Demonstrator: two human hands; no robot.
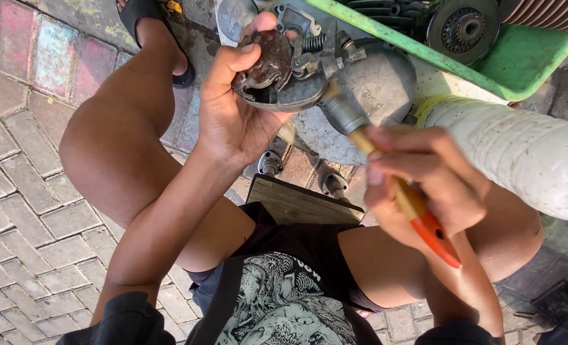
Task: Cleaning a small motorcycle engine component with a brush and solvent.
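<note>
**Brush on metal, part held up over the knees**

Here we are looking straight down, and the left hand [233, 108] is up high, fingers curled around a rusty, greasy metal engine part [277, 70], thumb hooked over its upper edge, palm cradling the rounded underside. The part sits above the person's left knee, raised clear of the ground, with a small spring and grey fittings showing on its right side.

Over to the right hand [418, 185]: it's closed tight on a paintbrush [399, 191], fingers wrapped round the yellow-and-orange handle, the orange tip poking out below the hand. The grey metal ferrule end [342, 112] points up and left and meets the engine part at its lower right edge. The hand is blurred.

Just behind the part lies a grey metal casing [379, 83], and beyond that a green tray [520, 61] with a toothed round gear piece [462, 29] resting in it. To the right, a big white plastic container [526, 153] lies on its side, close to the right knee.

Down between the legs, a small wooden stool [296, 201] peeks out, two metal fittings just ahead of it. Grey and reddish paving bricks [22, 223] cover the ground on the left, and a foot in a black sandal [159, 32] rests at the top.
</note>
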